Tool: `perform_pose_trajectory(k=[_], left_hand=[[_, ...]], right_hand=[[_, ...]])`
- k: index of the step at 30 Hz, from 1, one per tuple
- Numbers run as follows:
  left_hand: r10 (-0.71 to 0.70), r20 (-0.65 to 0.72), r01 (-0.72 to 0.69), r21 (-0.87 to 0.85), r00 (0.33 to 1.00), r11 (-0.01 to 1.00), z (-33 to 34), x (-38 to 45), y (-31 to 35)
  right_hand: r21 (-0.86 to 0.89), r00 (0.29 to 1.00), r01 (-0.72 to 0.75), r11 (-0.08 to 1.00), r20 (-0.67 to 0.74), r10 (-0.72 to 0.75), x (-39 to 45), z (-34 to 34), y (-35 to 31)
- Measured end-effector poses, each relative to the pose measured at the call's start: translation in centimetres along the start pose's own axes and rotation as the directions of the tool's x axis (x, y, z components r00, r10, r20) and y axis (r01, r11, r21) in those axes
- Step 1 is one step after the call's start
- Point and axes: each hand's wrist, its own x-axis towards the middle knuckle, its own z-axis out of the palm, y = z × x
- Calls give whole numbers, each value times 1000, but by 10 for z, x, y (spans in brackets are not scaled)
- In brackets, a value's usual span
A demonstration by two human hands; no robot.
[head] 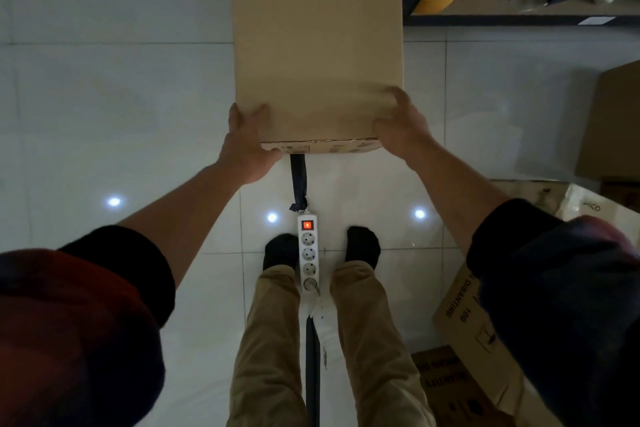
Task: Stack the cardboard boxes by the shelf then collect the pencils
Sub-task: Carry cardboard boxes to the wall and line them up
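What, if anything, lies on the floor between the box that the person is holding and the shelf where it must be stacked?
Nothing visible does. Both the left hand and the right hand grip the cardboard box, whose right edge is already beside the shelf. The floor under the box is hidden. The power strip lies between the feet.

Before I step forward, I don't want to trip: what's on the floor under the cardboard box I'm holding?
A dark cable runs from the white power strip between the feet and passes under the cardboard box. The rest of the floor beneath it is hidden.
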Motion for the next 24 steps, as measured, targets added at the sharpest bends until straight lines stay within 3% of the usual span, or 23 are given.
perform_pose_trajectory(k=[2,4,7,9,12,14,16,20,24], left_hand=[[-62,65,59,43,996,997,-9,7,-3],[-125,90,104,209,988,972,-20,12,-9],[-147,-24,144,415,989,898,-29,12,-8],[-76,-126,117,369,989,922,-32,9,-2],[141,-267,-122,87,953,989,-35,4,12],[111,-307,-156,-127,945,980,-36,5,22],[10,-288,-82,-240,958,967,-38,9,24],[14,-289,-101,-288,957,952,-53,10,12],[128,-534,-196,-72,836,978,-62,6,-11]], right_hand=[[61,999,4,998,-33,-2,-2,-7,-11],[122,998,37,992,-57,-31,-5,-9,-23],[190,988,117,975,-123,-94,-12,-2,-40],[259,976,186,948,-160,-148,-18,6,-50],[377,963,264,888,-60,-261,-21,25,-61],[424,954,250,871,49,-297,-23,38,-67],[435,957,209,876,94,-275,-22,50,-71],[185,985,107,977,117,-130,-14,70,-66],[70,980,43,997,193,-56,-7,80,-52]])
